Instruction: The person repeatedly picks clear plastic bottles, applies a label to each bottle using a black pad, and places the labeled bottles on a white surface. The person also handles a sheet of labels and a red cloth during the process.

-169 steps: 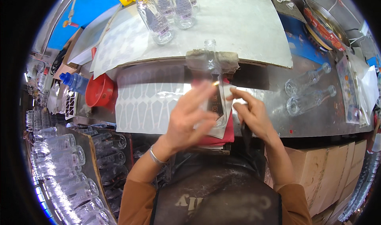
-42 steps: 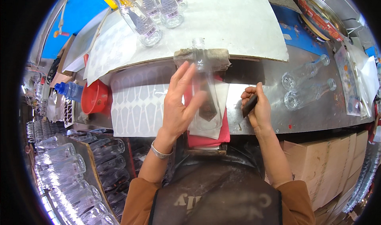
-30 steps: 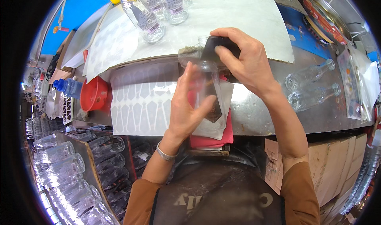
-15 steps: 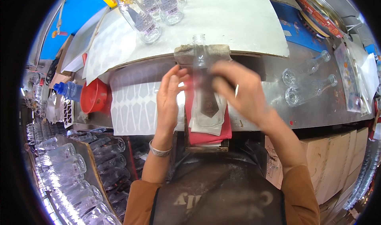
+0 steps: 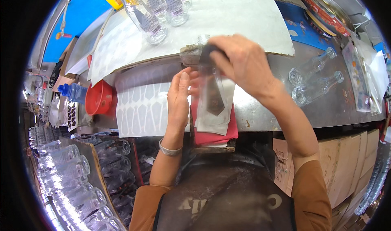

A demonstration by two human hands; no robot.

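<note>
A clear glass bottle (image 5: 207, 79) lies on its side in front of me, its neck pointing away over a rolled grey cloth (image 5: 190, 55). A dark tie-shaped label (image 5: 215, 102) shows on its body. My right hand (image 5: 247, 66) grips a dark pad (image 5: 209, 56), blurred by motion, at the bottle's upper part near the neck. It partly hides the neck. Alongside the bottle's left side is my left hand (image 5: 179, 94), fingers apart and holding nothing; whether its fingertips touch the glass I cannot tell. Beneath the bottle are a white cloth (image 5: 225, 125) and a red cloth (image 5: 233, 138).
A sheet of tie-shaped labels (image 5: 140, 114) lies left of my left hand, beside a red bowl (image 5: 99, 98). Several labelled bottles (image 5: 148, 27) stand on the white board (image 5: 228, 15). Two clear bottles (image 5: 321, 88) lie at right. Cartons (image 5: 340, 165) and a bottle rack (image 5: 97, 161) flank me below.
My right hand has moved away from me along the bottle with the dark pad, from its middle toward the neck. The left hand stays beside the bottle, nearly unmoved.
</note>
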